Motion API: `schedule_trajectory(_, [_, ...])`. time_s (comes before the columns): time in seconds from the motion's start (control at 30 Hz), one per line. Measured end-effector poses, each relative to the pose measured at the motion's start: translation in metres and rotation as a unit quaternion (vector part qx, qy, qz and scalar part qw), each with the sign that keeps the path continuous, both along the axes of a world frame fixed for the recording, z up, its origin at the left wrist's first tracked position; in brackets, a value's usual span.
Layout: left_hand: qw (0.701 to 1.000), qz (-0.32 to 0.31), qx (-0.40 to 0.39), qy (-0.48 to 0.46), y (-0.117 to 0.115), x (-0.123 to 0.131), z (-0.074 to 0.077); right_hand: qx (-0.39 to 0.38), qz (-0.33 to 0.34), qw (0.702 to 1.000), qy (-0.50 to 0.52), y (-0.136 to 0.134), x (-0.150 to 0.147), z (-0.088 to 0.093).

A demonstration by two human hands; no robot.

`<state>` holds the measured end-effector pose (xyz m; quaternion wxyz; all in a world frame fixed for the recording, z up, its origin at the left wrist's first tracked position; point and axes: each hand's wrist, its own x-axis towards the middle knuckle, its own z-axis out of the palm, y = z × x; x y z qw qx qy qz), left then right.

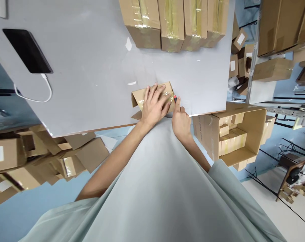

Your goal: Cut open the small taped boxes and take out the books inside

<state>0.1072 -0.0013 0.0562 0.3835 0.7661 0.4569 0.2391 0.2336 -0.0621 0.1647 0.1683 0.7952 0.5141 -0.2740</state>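
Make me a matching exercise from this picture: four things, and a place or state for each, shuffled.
Things:
1. Phone
2. Left hand
3. Red tool
4. Taped boxes

Places or states:
A. Held in the right hand
B. Plugged into a white cable
C. Side by side on the table
D. Resting on folded cardboard

Pairs: 1-B; 2-D; 3-A; 4-C

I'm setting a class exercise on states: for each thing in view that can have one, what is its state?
Left hand: spread on carton
Right hand: closed on red tool
Carton: left end open
Red tool: at carton's edge
Four boxes: taped shut
Phone: screen dark
Cable: plugged into phone
Big box: open, holding smaller boxes
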Motion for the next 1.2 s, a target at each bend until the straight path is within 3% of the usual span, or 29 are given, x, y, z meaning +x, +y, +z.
schedule_trajectory(0.17, [1.0,-0.029,0.003,-0.001,-0.008,0.003,-0.002,-0.046,0.004,0.998,-0.038,0.0,-0.005,0.023])
schedule_trajectory(0.4, [0.999,-0.037,0.012,-0.002,-0.008,0.007,-0.005,-0.051,-0.01,0.997,-0.06,0.005,-0.012,0.026])
schedule_trajectory(0.6, [0.998,-0.063,0.011,0.026,-0.011,0.006,-0.002,-0.075,-0.022,0.994,-0.074,-0.011,-0.021,0.044])
schedule_trajectory(0.7, [0.997,-0.065,0.012,0.035,-0.013,0.007,-0.002,-0.071,-0.03,0.994,-0.077,-0.013,-0.02,0.042])
schedule_trajectory(0.87, [0.999,-0.049,0.002,0.006,-0.01,0.008,-0.004,-0.058,-0.051,0.995,-0.06,-0.011,-0.019,0.024])
schedule_trajectory(1.0, [0.998,-0.045,-0.013,-0.032,-0.008,0.005,-0.004,-0.073,-0.074,0.994,-0.033,-0.032,-0.02,0.034])
schedule_trajectory(1.13, [0.998,-0.041,-0.023,-0.034,-0.004,0.003,0.0,-0.003,-0.095,0.995,0.009,-0.062,-0.001,0.047])
schedule_trajectory(1.2, [0.998,-0.038,-0.023,-0.04,-0.003,0.0,0.005,0.087,-0.128,0.987,0.035,-0.071,0.023,0.033])
